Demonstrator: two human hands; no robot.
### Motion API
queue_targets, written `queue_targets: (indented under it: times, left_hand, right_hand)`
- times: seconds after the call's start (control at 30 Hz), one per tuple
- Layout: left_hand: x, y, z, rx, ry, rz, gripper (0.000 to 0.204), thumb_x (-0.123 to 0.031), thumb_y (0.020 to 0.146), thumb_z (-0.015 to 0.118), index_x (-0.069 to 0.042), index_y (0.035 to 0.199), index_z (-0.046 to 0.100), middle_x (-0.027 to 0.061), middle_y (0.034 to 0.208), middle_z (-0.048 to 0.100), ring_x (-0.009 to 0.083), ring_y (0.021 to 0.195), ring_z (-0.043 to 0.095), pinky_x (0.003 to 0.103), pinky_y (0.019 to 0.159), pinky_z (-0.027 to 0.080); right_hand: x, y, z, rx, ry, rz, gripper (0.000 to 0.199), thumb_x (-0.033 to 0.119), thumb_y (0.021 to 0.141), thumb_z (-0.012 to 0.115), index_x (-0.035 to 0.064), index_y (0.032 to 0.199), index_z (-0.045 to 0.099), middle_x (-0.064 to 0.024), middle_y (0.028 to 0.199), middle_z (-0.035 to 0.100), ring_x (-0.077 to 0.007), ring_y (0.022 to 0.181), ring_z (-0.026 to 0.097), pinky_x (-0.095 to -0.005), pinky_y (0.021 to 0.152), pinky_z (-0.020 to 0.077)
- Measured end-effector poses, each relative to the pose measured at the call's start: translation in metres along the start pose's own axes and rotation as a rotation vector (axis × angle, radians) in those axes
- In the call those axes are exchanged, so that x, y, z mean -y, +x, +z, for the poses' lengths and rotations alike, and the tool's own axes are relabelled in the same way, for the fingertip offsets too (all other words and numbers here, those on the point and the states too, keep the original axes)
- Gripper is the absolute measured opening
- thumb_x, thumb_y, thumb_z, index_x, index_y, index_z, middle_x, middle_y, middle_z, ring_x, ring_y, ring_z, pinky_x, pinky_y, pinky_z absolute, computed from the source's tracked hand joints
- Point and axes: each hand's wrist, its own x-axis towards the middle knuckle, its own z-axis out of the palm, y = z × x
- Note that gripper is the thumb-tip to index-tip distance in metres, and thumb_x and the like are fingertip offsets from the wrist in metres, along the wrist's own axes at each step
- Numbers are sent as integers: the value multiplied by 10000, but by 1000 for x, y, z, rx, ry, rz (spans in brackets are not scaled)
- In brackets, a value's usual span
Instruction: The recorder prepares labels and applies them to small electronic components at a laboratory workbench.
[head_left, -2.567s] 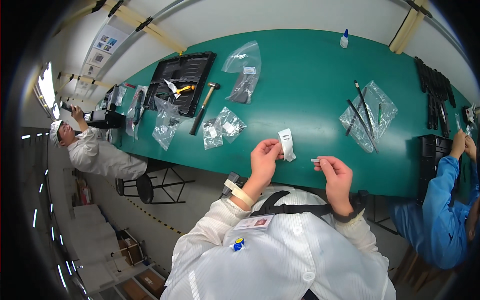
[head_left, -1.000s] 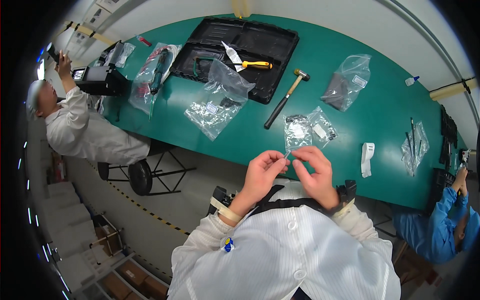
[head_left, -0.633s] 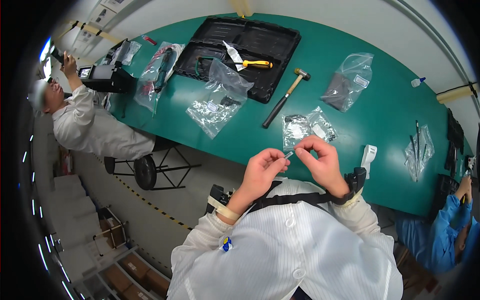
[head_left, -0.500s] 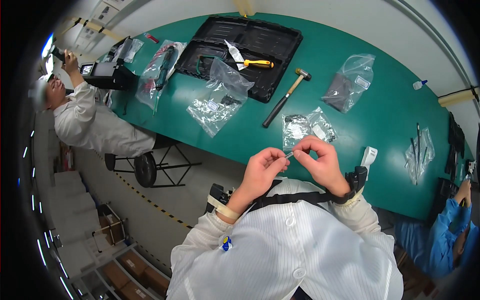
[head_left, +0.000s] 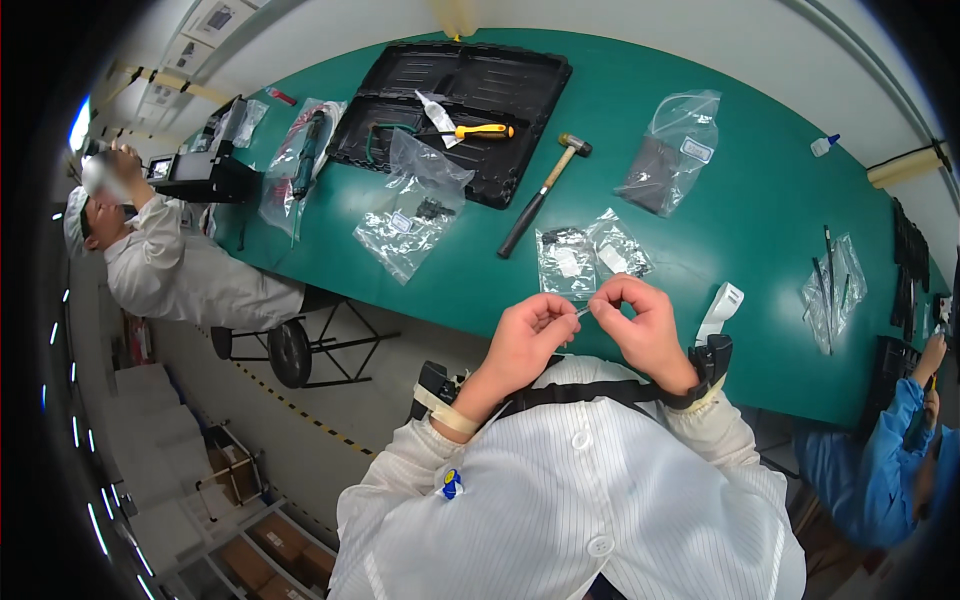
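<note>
In front of my chest, at the near edge of the green table, both hands come together in a pinch. A small, thin, light grey piece (head_left: 584, 311) lies between the fingertips of my left hand (head_left: 525, 340) and my right hand (head_left: 640, 325). Fingers cover most of it, so its exact kind cannot be made out. Just beyond them are two small clear bags: one with dark parts (head_left: 567, 262) and another with a white label (head_left: 618, 250). A curled white paper strip (head_left: 718, 312) stands right of my right hand.
The green table (head_left: 420, 300) holds a hammer (head_left: 543, 195), a black case (head_left: 510, 100) with a yellow-handled screwdriver (head_left: 483, 131), and several clear bags. A person in white (head_left: 170, 260) sits at the left beside a stool (head_left: 289, 353); another in blue (head_left: 870, 470) works at the right.
My view has shifted slightly, so the things on the table appear farther left. My hands keep their pinch with only small finger movement. The person at the left has shifted their raised hands.
</note>
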Motion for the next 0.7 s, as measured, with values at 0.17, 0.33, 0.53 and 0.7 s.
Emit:
queue_targets:
  times: [0.17, 0.33, 0.53, 0.7]
  left_hand:
    - [0, 13, 16, 56, 31, -51, 125, -80, 1009, 624, 27, 1069, 645, 73, 962, 717, 122, 846, 673, 271, 771, 555]
    - [2, 22, 24, 36, 126, -118, 155, -94, 1014, 618, 28, 1097, 664, 83, 954, 727, 134, 829, 676, 284, 767, 556]
    - [6, 35, 41, 152, 209, -222, 161, -109, 1016, 620, 26, 1090, 666, 80, 959, 709, 142, 846, 665, 290, 797, 550]
    - [12, 41, 51, 225, 255, -301, 146, -103, 1018, 618, 20, 1082, 665, 76, 966, 709, 131, 852, 659, 280, 812, 541]
  right_hand:
    - [-8, -15, -17, -127, 16, 60, 96, 69, 904, 725, -22, 882, 704, -38, 846, 674, -110, 761, 592, -274, 701, 476]
    - [-21, -30, -15, -276, 75, 64, 89, 69, 915, 723, -18, 906, 705, -36, 840, 659, -97, 733, 577, -261, 673, 464]
    - [-41, -59, -29, -510, 167, 87, 78, 54, 944, 702, -22, 930, 700, -23, 869, 661, -81, 755, 585, -249, 681, 470]
    - [-49, -88, -53, -731, 314, 214, 87, 60, 975, 687, -23, 952, 697, 26, 855, 650, -42, 754, 566, -218, 683, 456]
